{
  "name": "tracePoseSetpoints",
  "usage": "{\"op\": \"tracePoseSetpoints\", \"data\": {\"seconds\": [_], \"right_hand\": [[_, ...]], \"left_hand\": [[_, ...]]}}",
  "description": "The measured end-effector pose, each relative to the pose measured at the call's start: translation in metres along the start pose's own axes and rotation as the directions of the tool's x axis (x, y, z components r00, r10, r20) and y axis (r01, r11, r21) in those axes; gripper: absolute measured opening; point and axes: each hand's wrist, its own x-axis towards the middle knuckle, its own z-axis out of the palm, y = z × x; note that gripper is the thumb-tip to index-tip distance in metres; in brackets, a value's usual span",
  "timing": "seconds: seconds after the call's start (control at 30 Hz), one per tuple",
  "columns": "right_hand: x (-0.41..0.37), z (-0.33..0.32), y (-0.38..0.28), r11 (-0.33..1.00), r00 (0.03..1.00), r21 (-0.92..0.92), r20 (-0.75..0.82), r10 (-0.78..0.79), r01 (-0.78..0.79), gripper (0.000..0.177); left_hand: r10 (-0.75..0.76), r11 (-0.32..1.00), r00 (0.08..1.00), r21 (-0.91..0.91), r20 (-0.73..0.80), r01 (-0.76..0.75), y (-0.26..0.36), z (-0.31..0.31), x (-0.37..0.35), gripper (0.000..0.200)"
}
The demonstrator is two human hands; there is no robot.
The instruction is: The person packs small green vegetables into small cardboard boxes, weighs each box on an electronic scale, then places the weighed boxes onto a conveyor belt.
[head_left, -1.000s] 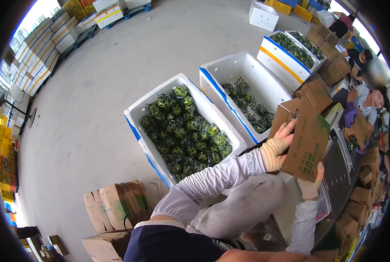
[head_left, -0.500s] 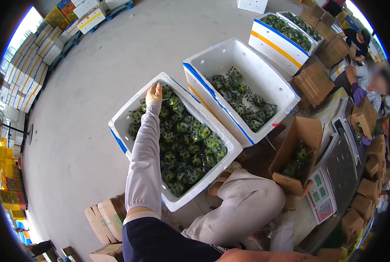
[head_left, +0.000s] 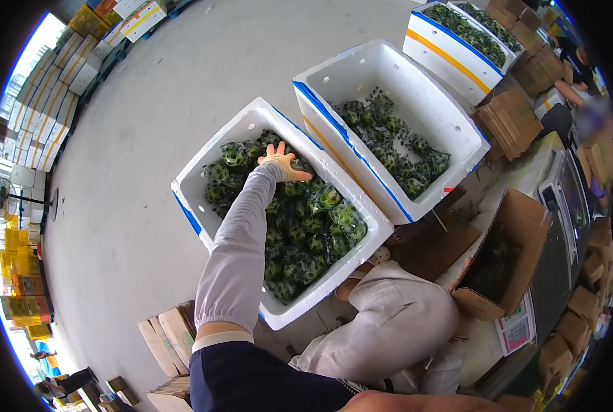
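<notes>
My left hand point(head_left: 284, 165) has its fingers spread over dark-netted green produce point(head_left: 299, 230) in the nearer white foam box point(head_left: 220, 147). Nothing shows gripped in it. Part of my right hand point(head_left: 462, 275) shows at the near left side of an open cardboard carton point(head_left: 484, 302), holding it; most of this hand is hidden. The carton is tilted, and netted produce lies in its shadowed inside. It overlaps the edge of the scale point(head_left: 515, 331).
Beside the nearer box stands a second foam box point(head_left: 389, 65) with netted produce at its bottom. Filled foam boxes point(head_left: 440, 62) stand beyond it. Flattened cardboard point(head_left: 509, 123) is at the right, near a co-worker's purple glove point(head_left: 597, 189). Loose cardboard point(head_left: 176, 336) lies lower left.
My left hand has moved from the box's far edge rightward and nearer, its fingers now spread. The carton and my right hand have shifted; the carton now covers more of the scale.
</notes>
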Motion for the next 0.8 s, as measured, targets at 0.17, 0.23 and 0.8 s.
{"op": "tracePoseSetpoints", "data": {"seconds": [0.17,0.23,0.8], "right_hand": [[-0.005,0.011,0.015,1.0,1.0,0.015,0.01,0.01,-0.01,0.061],[-0.004,0.009,0.011,1.0,0.999,0.019,0.03,0.015,-0.016,0.061],[-0.037,-0.066,-0.049,0.971,0.968,0.087,0.101,-0.231,0.223,0.062]], "left_hand": [[0.075,0.962,0.989,-0.271,0.129,-0.038,0.0,0.013,0.008,0.116],[0.133,0.984,0.979,-0.138,0.156,-0.111,0.019,0.015,-0.005,0.116],[0.307,-0.477,0.948,-0.875,-0.079,0.082,-0.022,0.142,-0.054,0.058]]}}
